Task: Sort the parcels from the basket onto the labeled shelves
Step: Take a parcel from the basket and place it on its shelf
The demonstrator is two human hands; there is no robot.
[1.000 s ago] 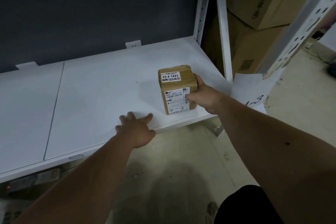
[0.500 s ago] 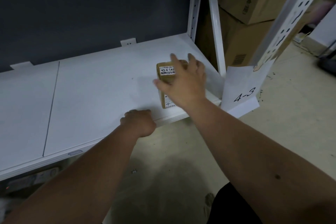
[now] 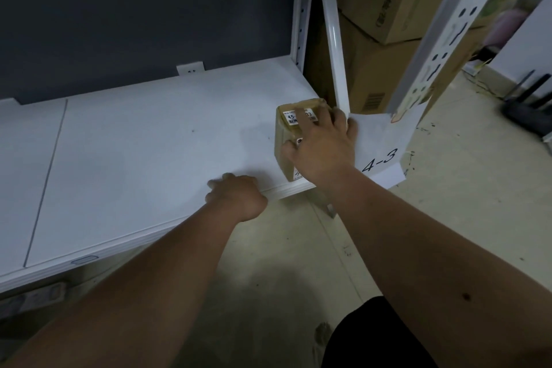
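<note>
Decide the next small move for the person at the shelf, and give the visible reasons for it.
Probably lift the right hand off the parcel. The parcel already stands on the white shelf near its front right corner, beside the paper sign reading 4-3, so placing looks done. The left hand only rests on the shelf edge.

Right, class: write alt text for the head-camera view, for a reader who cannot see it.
A person's right hand rests on top of a small brown parcel at the front right corner of a white shelf, beside a paper label reading 4-3. The left hand rests curled on the shelf's front edge.
</note>
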